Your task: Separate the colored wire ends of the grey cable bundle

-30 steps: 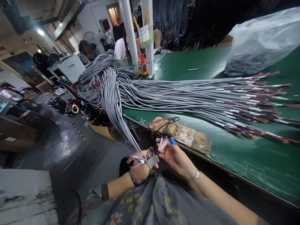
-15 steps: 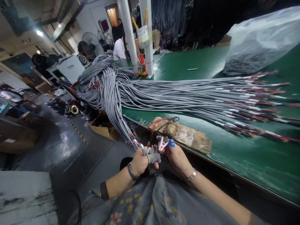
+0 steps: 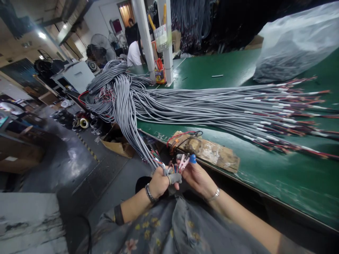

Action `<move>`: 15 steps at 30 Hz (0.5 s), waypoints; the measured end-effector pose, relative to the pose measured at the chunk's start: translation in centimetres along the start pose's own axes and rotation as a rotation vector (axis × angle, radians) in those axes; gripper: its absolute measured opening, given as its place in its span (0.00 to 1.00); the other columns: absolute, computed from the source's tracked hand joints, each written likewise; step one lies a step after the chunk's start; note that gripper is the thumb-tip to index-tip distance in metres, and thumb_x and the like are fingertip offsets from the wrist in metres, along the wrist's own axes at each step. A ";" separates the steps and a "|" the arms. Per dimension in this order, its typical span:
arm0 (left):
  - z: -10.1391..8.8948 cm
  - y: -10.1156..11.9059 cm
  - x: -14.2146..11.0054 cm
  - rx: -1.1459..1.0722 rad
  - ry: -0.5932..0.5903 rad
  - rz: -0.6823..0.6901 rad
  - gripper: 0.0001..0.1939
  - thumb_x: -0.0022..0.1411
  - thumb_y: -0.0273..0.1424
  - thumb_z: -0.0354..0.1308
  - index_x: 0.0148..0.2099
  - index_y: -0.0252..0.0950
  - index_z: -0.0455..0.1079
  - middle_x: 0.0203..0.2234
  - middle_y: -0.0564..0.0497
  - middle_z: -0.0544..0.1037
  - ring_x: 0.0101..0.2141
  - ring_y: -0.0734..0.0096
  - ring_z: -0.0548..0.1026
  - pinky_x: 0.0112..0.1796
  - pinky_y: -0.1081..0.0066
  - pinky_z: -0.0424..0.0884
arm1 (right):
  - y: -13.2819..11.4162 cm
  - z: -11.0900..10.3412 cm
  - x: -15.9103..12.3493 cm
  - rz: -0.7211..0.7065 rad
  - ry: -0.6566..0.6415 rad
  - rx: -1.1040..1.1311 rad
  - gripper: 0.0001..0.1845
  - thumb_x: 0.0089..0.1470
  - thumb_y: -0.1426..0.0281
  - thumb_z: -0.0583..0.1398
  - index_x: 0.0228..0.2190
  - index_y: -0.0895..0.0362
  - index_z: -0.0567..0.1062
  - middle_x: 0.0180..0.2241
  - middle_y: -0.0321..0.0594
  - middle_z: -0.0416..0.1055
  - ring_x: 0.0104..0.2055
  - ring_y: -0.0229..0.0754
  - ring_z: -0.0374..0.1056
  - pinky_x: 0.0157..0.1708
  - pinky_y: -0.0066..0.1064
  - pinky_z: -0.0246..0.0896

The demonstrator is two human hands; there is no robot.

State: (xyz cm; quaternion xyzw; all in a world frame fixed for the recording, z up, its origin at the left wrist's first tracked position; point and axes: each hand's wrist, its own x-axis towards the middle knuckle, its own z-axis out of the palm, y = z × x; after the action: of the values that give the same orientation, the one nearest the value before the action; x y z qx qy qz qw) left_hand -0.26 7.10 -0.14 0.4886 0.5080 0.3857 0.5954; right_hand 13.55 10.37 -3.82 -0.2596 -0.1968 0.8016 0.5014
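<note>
My left hand [image 3: 160, 183], with a grey cover on its thumb, is closed around the end of several grey cables [image 3: 144, 150]. Thin coloured wires [image 3: 174, 168] fan out from their stripped ends, beside the thumb. A pink clip-like piece [image 3: 184, 163] is pinched in my right hand [image 3: 198, 178], close to those wires; its exact kind is unclear. A blue cover sits on my right thumb. The cables run back to a large grey cable pile [image 3: 123, 93] draped over the table edge.
On the green table [image 3: 286, 176] lie many grey cables with stripped, white-banded ends. A worn wooden board [image 3: 212, 153] with red and black leads rests near the front edge. A clear plastic bag [image 3: 296, 46] is at the back right. White posts [image 3: 145, 35] stand behind; a person [image 3: 134, 53] sits beyond.
My right hand has turned slightly, and the pink piece is tilted a little differently by the wires. My left hand keeps its grip on the cables. The view has shifted slightly.
</note>
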 end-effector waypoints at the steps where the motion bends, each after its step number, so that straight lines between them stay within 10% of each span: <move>1: 0.0 0.0 -0.1 0.002 0.002 -0.005 0.20 0.50 0.43 0.64 0.18 0.32 0.71 0.11 0.52 0.70 0.15 0.79 0.63 0.23 0.74 0.60 | 0.0 0.0 -0.1 -0.001 0.017 0.003 0.23 0.37 0.48 0.68 0.29 0.54 0.78 0.28 0.38 0.76 0.33 0.44 0.70 0.38 0.35 0.66; 15: -1.6 -1.4 -1.2 -0.057 0.007 0.071 0.22 0.50 0.48 0.64 0.34 0.31 0.75 0.26 0.47 0.79 0.29 0.69 0.75 0.35 0.70 0.70 | 0.2 -2.7 -1.8 0.086 0.065 -0.152 0.25 0.40 0.46 0.65 0.26 0.55 0.78 0.27 0.41 0.74 0.29 0.41 0.68 0.31 0.31 0.64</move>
State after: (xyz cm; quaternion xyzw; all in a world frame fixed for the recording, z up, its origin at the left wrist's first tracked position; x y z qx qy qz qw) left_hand -2.07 5.89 -1.25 0.4879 0.4812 0.4226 0.5931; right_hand 15.75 8.77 -5.66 -0.3309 -0.2297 0.7961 0.4515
